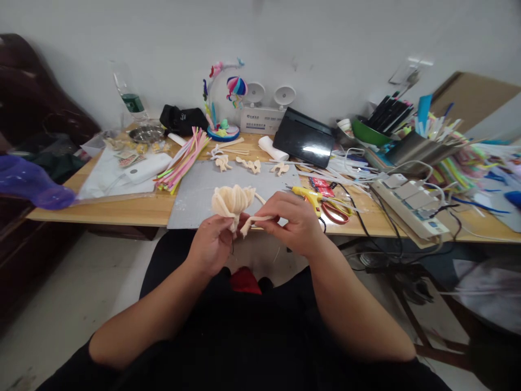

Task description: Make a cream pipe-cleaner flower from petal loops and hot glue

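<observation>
My left hand [214, 241] pinches the base of a cream pipe-cleaner flower [233, 200], whose looped petals bulge upward above the fingers. Between the thumb and fingers of my right hand [291, 220] is a cream pipe cleaner [254, 219], its near end bent downward close to the flower's base. Whether that strip joins the flower is hidden by the fingers. Both hands hover at the front edge of a grey mat [191, 190]. Behind them on the mat lie small twisted cream pieces [250, 165].
A yellow glue gun [307, 196] and scissors [336, 213] lie right of the mat. Further right, a power strip [409, 206] trails cables over the table edge. Coloured pipe cleaners [185, 160] are bundled at left. A black tablet-like device [304, 137] and a balloon ornament [223, 130] stand behind.
</observation>
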Available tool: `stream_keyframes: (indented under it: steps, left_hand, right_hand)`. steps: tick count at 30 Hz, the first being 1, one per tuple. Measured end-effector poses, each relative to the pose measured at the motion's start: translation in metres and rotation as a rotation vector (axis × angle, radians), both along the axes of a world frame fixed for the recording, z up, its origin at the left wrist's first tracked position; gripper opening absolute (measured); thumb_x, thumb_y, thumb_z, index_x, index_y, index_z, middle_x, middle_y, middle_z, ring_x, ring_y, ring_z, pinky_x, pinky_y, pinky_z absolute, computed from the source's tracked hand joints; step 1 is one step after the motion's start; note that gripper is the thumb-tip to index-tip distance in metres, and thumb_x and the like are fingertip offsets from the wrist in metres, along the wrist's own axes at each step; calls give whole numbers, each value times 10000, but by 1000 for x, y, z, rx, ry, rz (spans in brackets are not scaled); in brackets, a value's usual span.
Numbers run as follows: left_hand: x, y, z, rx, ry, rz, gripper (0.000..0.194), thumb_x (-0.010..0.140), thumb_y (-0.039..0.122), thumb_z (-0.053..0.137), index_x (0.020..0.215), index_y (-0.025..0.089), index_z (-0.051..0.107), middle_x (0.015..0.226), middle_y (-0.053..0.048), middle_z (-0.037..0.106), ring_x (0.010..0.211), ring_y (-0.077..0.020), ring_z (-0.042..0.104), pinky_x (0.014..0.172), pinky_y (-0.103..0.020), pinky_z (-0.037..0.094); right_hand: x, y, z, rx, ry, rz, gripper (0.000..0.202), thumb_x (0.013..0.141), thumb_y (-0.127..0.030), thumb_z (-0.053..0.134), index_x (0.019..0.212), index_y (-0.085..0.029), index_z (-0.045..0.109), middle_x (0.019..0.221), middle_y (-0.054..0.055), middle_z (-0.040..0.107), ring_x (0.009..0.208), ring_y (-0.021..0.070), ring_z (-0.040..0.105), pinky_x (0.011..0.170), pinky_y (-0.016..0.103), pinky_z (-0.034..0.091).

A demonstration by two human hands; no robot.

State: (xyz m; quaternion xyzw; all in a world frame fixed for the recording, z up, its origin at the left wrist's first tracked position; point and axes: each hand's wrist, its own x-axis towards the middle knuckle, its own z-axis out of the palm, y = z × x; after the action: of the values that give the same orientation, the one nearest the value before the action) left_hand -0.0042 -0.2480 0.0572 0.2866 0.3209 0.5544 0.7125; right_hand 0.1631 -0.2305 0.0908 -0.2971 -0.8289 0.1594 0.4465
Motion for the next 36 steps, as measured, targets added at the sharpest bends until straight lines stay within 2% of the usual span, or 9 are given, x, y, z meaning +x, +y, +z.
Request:
stream_keyframes:
  steps: [4, 7, 10, 18, 24, 29, 36]
  left_hand:
    - [2, -1, -2, 20, 48, 39, 96, 616, 202, 632, 547, 138, 649, 565, -40, 606, 648, -163, 579, 684, -291, 437]
    - [3, -2, -3, 38, 72, 55, 65, 620, 192, 640, 586, 148, 675, 593, -25, 620, 604, -133, 545, 651, -273, 422]
    - [4, -4, -2, 66, 90, 40, 80, 639, 199, 636, 652, 164, 707, 635, -28, 647, 606, -134, 548, 636, -268, 417]
    - [3, -6, -6, 76, 151, 54, 98, 669, 227, 632, 597, 192, 688, 576, -12, 609, 579, -136, 516, 592, -266, 392]
    - [6, -6, -11, 122, 141, 108, 88, 661, 206, 653, 580, 177, 671, 587, -1, 593, 619, -119, 486, 627, -245, 376]
    - [8, -7, -13, 127, 160, 107, 188, 690, 230, 628, 514, 166, 625, 538, 2, 538, 590, -118, 455, 600, -251, 357]
    - [6, -7, -21, 169, 240, 125, 119, 721, 208, 606, 622, 167, 656, 606, -2, 568, 626, -125, 489, 619, -257, 368]
  right_hand:
    - [-5, -3, 4, 102, -131, -36, 109, 818, -211, 531, 769, -221, 627, 723, 21, 604, 707, 136, 540, 630, 277, 455]
    - [-7, -3, 4, 142, -202, -67, 129, 824, -210, 518, 739, -220, 614, 729, 25, 592, 720, 144, 534, 638, 285, 440]
    - [-8, -3, 4, 182, -244, -82, 161, 836, -214, 505, 705, -217, 600, 732, 28, 586, 725, 147, 527, 640, 286, 426]
    - [-13, -5, 5, 259, -292, -138, 194, 847, -215, 484, 673, -203, 569, 706, 32, 570, 707, 158, 496, 632, 297, 395]
    - [-14, -7, 2, 222, -283, -159, 205, 837, -183, 466, 648, -189, 547, 710, 45, 550, 710, 160, 490, 631, 293, 410]
    - [-17, -9, 2, 159, -248, -175, 166, 794, -143, 506, 636, -172, 548, 692, 41, 544, 691, 150, 504, 618, 274, 412]
    - [-20, -10, 1, 100, -240, -200, 115, 744, -97, 550, 644, -153, 557, 684, 39, 534, 674, 148, 511, 598, 259, 406]
